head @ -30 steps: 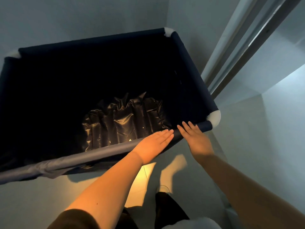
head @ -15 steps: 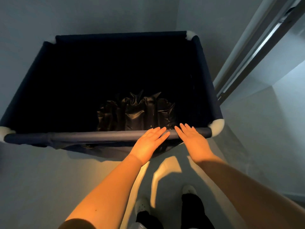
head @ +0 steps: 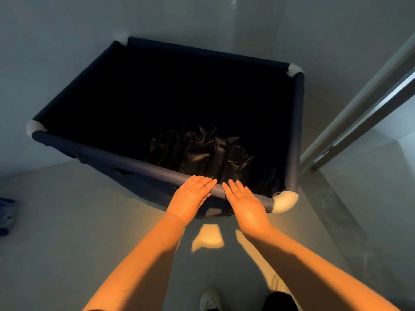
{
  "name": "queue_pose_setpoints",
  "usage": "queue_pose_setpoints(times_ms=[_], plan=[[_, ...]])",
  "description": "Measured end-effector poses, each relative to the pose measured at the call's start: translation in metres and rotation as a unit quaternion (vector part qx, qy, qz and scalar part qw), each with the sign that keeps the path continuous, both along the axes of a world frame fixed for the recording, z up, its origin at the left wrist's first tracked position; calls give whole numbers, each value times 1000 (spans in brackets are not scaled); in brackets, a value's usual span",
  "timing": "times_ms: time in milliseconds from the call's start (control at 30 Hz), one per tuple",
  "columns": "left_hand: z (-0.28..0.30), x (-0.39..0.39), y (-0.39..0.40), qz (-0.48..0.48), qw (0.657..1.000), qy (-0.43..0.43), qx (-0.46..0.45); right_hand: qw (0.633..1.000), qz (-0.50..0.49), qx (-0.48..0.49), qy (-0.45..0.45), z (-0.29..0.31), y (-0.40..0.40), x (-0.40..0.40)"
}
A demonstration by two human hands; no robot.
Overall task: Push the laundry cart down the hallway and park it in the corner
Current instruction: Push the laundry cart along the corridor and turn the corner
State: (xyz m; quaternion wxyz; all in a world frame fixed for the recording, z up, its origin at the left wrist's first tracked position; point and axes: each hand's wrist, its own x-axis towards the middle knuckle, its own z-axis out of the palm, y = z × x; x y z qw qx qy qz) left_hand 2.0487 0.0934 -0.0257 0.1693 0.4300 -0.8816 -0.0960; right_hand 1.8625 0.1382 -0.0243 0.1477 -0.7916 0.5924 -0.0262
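A: Walls?
B: Plain pale wall far and left, meeting in a corner. Metal door frame slants along the right.
A: Floor?
B: Smooth grey floor, dim. Warm light patch near centre. Blue item at left edge, unclear.

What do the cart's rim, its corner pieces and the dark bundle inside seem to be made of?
Rim: navy fabric sleeve over a tube, matte and faintly wrinkled. Corner pieces: white, smooth, rounded, probably plastic elbows. Bundle: black, glossy, sharply creased, likely plastic film or a bag.
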Motion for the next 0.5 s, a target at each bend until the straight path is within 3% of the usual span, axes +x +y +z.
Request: queue_pose_setpoints(times_ms=[500], plan=[[-23,-21,9,30,997,63,-17,999,12,-20,-26,-1,9,-30]])
